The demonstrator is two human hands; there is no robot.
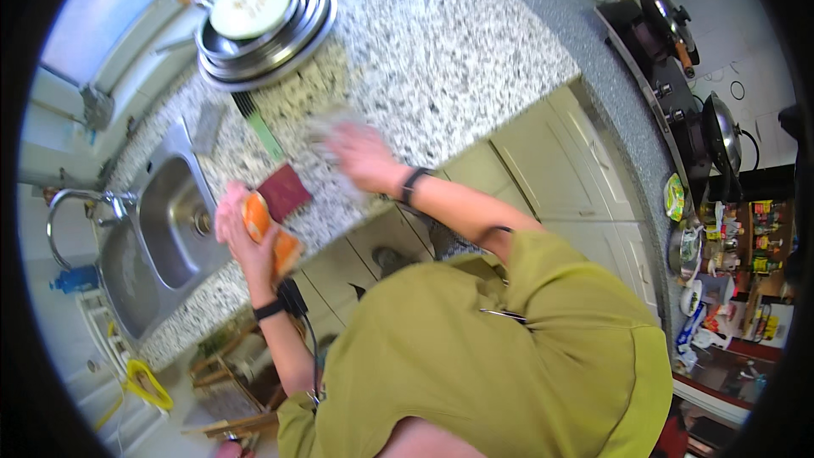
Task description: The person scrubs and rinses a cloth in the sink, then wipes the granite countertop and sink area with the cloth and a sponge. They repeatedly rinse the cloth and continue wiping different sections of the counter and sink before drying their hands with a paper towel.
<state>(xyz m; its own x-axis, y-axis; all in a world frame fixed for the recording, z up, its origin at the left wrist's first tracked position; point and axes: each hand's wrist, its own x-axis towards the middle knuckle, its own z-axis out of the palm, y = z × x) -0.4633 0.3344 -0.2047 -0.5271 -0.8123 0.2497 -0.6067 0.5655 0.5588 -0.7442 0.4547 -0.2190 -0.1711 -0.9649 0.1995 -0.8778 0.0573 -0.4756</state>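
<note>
My left hand [243,233] is closed around an orange packet [256,217] with a white patch, held over the counter's front edge beside the sink. A flat dark red piece [284,192], like a booklet or folded cloth, lies on the counter just right of that hand. My right hand [360,153] reaches over the speckled counter [424,59], smeared by motion. A pale greyish blur lies at its fingertips, and I cannot make out what it is or how the fingers are set. Between the hands and the pans rests a turner [259,125] with a green handle and black slotted head.
At the far left of the counter stands a stack of metal pans [309,34] topped by a pale round plate [252,5]. A double steel sink [174,195] with a curved tap [64,195] is on the left. Along the right are a stove with pans [721,131] and shelved jars.
</note>
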